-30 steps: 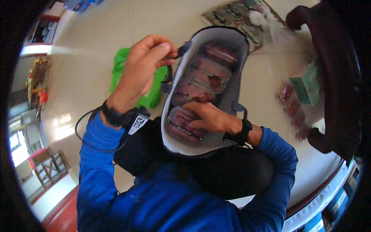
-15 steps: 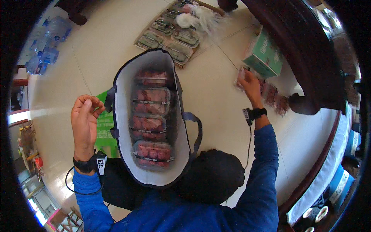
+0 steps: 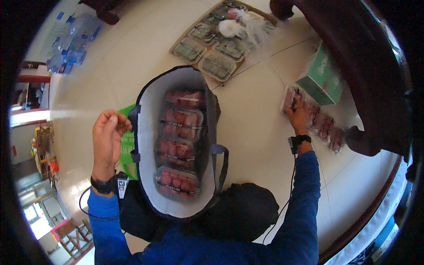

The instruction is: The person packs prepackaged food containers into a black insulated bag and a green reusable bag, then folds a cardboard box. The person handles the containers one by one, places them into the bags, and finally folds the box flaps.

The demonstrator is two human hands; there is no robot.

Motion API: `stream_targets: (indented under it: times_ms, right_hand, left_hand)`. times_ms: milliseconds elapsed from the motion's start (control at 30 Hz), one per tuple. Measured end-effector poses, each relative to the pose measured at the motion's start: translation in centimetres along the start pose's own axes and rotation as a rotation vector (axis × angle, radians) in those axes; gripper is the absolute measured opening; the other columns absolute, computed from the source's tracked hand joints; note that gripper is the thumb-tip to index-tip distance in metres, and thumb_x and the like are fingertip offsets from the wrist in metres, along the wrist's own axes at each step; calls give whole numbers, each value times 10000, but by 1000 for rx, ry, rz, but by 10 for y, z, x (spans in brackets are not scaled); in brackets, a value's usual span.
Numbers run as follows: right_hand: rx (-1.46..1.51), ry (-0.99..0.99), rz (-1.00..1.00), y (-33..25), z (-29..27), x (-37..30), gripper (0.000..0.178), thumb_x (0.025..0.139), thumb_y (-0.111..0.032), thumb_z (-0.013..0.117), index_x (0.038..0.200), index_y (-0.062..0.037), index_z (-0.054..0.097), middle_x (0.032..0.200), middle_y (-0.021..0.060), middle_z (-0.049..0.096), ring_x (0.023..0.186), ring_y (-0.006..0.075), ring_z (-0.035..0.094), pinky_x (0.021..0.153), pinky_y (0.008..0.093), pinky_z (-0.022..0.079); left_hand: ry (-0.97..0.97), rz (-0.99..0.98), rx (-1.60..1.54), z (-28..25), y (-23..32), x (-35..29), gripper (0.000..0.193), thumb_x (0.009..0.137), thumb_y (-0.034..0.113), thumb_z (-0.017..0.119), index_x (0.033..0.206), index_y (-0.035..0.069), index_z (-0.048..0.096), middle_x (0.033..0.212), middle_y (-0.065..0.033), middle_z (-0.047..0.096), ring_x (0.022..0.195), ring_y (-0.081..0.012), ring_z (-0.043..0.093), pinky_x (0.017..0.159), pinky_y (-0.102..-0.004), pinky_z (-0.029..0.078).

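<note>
An oval open-topped bag [image 3: 149, 181] with a pale lining and dark rim stands in front of me. Inside lies a row of clear plastic boxes [image 3: 177, 181] with dark red contents. At the bag's left rim, my left hand [image 3: 107, 139] is raised with thumb and fingers curled together; whatever they hold, if anything, is hidden. Out to the right, my right hand [image 3: 299, 117] reaches down to the floor, its fingers closed over the near end of a clear plastic box [image 3: 289, 98] with dark red contents. Several similar boxes [image 3: 324, 125] lie in a row beside it.
A green carton [image 3: 321, 77] stands behind the row of boxes, by dark wooden furniture [image 3: 353, 57]. Farther ahead, a cardboard tray [image 3: 176, 46] holds several clear boxes and crumpled plastic film [image 3: 258, 33]. Green bag material [image 3: 128, 148] lies left, large clear bottles [image 3: 73, 53] far left.
The view has shifted, so the bag and floor things sit lower and farther right. My right hand's fingers have come down onto the box; my left hand stays by the bag's rim.
</note>
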State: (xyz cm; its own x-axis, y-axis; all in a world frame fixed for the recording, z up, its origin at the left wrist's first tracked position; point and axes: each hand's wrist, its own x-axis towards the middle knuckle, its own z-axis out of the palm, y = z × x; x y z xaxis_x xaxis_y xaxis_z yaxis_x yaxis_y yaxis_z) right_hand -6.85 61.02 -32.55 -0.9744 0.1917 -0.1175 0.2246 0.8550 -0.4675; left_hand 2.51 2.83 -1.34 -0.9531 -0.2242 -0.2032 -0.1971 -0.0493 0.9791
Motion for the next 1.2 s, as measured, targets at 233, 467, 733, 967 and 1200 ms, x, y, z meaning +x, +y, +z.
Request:
stream_targets:
  times_ms: [233,467,733,967,1200]
  right_hand:
    - [51,-1,-399,-41,4,-36,595,799,-172,783,1332,-29,560,1277,231,572,1175,426,538,993,497,463]
    - [67,12,-411,-37,38,-42,667,808,-171,814,1362,42,510,1225,234,610,1118,362,596,932,450,501]
    - [202,-374,167,-39,71,-38,758,707,-358,916,1257,38,576,974,120,683,860,226,659,734,366,553]
    - [683,-226,49,-74,73,-80,553,754,-289,904,1090,-29,549,967,50,597,843,161,553,745,300,488]
    - [1079,-309,330,-90,56,-100,624,809,-253,845,1281,-6,521,1112,90,617,945,191,610,829,308,503]
  left_hand:
    - [-69,25,-219,-21,12,14,145,1016,192,588,1119,93,613,1016,-76,674,966,-231,661,892,-420,548]
    - [-69,-21,-270,-31,8,12,141,1017,191,580,1105,87,617,1033,-81,676,977,-235,667,905,-413,561]
    - [-55,-22,-242,-39,14,6,133,1019,180,573,1086,72,613,1008,-83,682,940,-218,673,890,-397,562]
    - [-103,-42,-31,-31,6,2,140,1013,159,584,1080,42,621,992,-73,688,918,-183,670,883,-353,555]
    - [-293,-77,484,-27,7,-22,189,955,138,630,1096,13,643,1023,-47,676,929,-137,635,867,-300,524]
